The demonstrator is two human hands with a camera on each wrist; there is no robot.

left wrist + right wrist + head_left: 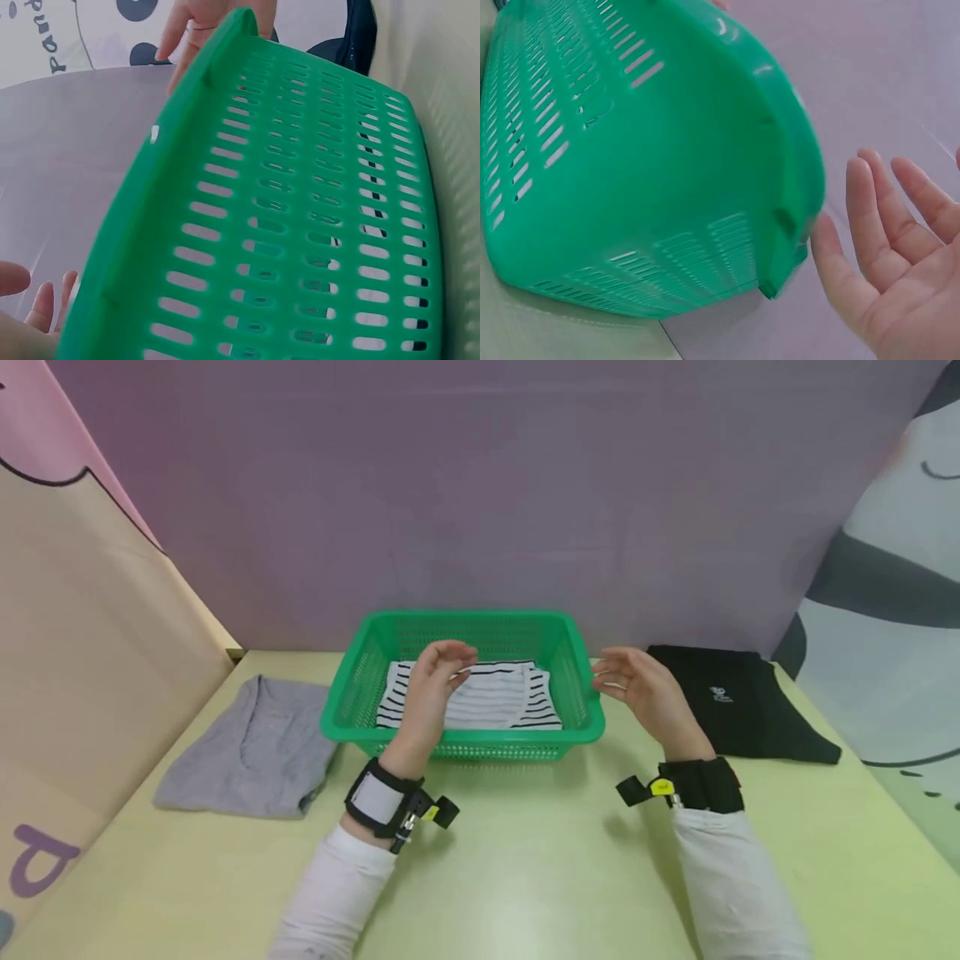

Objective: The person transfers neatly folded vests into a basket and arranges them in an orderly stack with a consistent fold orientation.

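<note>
Here the green basket [462, 727] stands on the pale green surface [525, 860], up against the purple back wall, with a folded black-and-white striped garment [487, 697] lying flat inside it. The left hand [435, 689] hovers over the basket's near left part, above the striped garment, its fingers loosely bent and holding nothing; whether the fingertips brush the cloth cannot be told. The right hand [645, 689] hangs just outside the basket's right rim, palm turned toward it, fingers relaxed and slightly spread, gripping nothing. In the right wrist view that open palm [900, 255] sits close beside the basket's corner [780, 225] without clearly touching it. The left wrist view shows the slotted basket wall [300, 225] filling the frame, with the left fingertips [45, 300] low at the edge.

A folded grey shirt [247, 747] lies on the surface left of the basket, and a folded black shirt [738, 702] lies to its right, both apart from it
</note>
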